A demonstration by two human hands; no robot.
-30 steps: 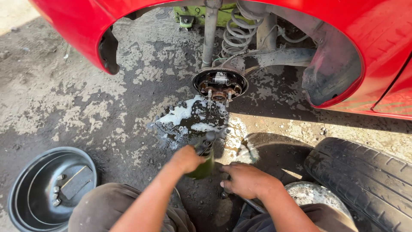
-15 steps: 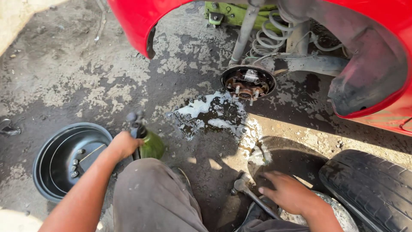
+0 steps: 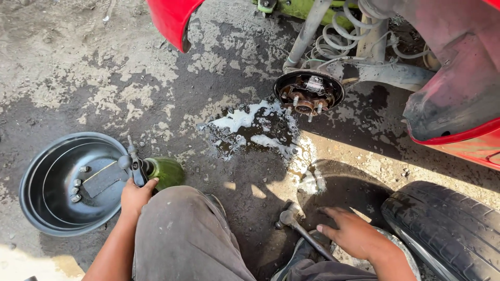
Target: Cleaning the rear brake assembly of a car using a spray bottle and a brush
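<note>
Our left hand [image 3: 136, 196] sits on the green bottle [image 3: 162, 171] at lower left (slippery, grab its neck); right hand [image 3: 354, 234], fingers apart, reaches the hammer [image 3: 302, 231].

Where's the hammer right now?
In the head view the hammer lies on the ground at lower centre-right, just left of the right hand, below the white puddle and left of the tyre.

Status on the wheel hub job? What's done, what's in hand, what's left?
Done: the tyre is off and lies flat, the brake hub is bare, and white foam covers the ground below it. In hand: the left hand is on a green spray bottle by the black basin; the right hand rests by a hammer. Left: hub uncovered, lug nuts in the basin.
</note>
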